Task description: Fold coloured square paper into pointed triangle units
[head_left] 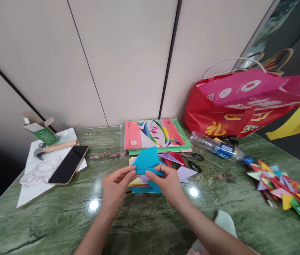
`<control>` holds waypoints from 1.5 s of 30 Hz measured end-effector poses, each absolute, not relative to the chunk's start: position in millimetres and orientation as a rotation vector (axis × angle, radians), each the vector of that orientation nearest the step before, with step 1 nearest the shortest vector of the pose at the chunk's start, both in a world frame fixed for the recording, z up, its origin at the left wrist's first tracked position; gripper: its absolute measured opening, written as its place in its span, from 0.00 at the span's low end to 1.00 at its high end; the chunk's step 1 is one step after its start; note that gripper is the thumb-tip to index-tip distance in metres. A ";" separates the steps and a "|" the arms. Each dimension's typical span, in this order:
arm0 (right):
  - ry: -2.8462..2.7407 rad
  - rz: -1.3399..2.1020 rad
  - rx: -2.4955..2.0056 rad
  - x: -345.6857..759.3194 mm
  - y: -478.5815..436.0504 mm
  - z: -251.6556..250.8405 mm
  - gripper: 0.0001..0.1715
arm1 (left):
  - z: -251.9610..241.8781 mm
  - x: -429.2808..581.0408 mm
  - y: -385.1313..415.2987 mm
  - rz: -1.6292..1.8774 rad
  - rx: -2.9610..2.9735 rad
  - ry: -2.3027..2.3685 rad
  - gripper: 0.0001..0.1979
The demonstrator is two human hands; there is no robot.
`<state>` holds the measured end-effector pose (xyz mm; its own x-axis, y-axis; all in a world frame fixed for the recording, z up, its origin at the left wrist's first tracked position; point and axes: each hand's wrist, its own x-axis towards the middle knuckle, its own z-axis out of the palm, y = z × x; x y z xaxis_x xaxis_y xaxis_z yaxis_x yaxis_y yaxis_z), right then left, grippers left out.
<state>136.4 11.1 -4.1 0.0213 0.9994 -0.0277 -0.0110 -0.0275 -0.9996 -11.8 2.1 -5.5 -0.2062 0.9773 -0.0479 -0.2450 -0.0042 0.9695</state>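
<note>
Blue paper [146, 158] is being held over the bench [139, 223], between the left hand [115, 185] and the right hand [170, 181].
Fingers [125, 170] of both hands are closing on it, pinching it near its lower edge. Stacked coloured papers [144, 190] are lying below it, black-handled scissors [192, 154] are resting beyond to the right, a pink-covered pack [154, 132] is lying farther back, and a pale wall [134, 63] is standing behind.

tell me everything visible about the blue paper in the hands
The bright blue, folded paper piece has a flat, pointed upper panel and a creased strip below. The left-hand grip pinches its lower left edge, the right-hand grip its lower right, above stacked multicoloured paper sheets. Its underside is hidden.
</note>
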 end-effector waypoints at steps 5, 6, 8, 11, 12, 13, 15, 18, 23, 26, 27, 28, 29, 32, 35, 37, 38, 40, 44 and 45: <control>-1.151 1.203 -1.232 135.2 9.3 -4.4 0.17 | -6.2 -10.3 1.7 1.455 0.886 1.194 0.09; -1.148 1.196 -1.242 135.2 9.0 -4.9 0.17 | -5.8 -10.1 1.6 1.450 0.886 1.194 0.10; -1.136 1.183 -1.265 135.1 8.8 -6.1 0.17 | -4.5 -9.8 1.5 1.435 0.883 1.188 0.10; -1.086 1.199 -1.268 135.0 9.7 -8.3 0.18 | -2.5 -9.4 1.5 1.419 0.878 1.185 0.11; -1.064 1.212 -1.258 134.9 10.1 -8.9 0.18 | -2.0 -9.3 1.6 1.415 0.882 1.198 0.11; -1.047 1.226 -1.247 134.8 10.4 -9.3 0.19 | -1.6 -9.1 1.7 1.412 0.889 1.216 0.12; -1.028 1.242 -1.225 134.7 10.9 -9.6 0.20 | -1.2 -8.9 1.8 1.406 0.904 1.252 0.13; -0.997 1.261 -1.189 134.4 10.8 -9.4 0.21 | -1.7 -8.3 1.8 1.406 0.895 1.253 0.13; -0.822 1.356 -1.111 131.4 9.8 -9.3 0.36 | -4.4 -6.8 1.1 1.443 0.866 1.243 0.13; -0.667 1.427 -1.024 127.6 8.7 -9.9 0.43 | -6.1 -6.3 0.7 1.476 0.874 1.271 0.13; -0.620 1.463 -0.991 126.1 8.2 -10.2 0.43 | -6.5 -6.0 0.5 1.490 0.871 1.278 0.13; -0.582 1.506 -0.954 124.7 7.5 -10.6 0.40 | -6.8 -5.7 0.4 1.506 0.868 1.285 0.13; -0.552 1.556 -0.916 123.2 6.8 -10.9 0.35 | -7.0 -5.2 0.2 1.521 0.867 1.292 0.13; -0.490 1.700 -0.819 119.2 4.2 -12.0 0.19 | -7.1 -2.6 -0.8 1.554 0.882 1.308 0.13; -0.411 1.767 -0.804 116.3 2.0 -12.7 0.15 | -6.6 1.1 -2.8 1.549 0.913 1.312 0.11; -0.375 1.778 -0.826 115.3 1.3 -12.9 0.15 | -6.4 3.3 -4.4 1.541 0.932 1.313 0.11; -0.370 1.785 -0.828 115.1 1.2 -12.9 0.14 | -6.5 4.2 -5.1 1.534 0.941 1.312 0.10; -0.386 1.800 -0.806 115.1 1.2 -13.2 0.12 | -7.4 5.2 -6.3 1.508 0.953 1.303 0.11; -0.421 1.794 -0.791 115.6 0.7 -14.4 0.11 | -10.0 6.1 -7.6 1.478 0.941 1.269 0.12; -0.425 1.790 -0.799 115.7 0.3 -14.5 0.11 | -10.2 6.3 -7.8 1.479 0.936 1.266 0.12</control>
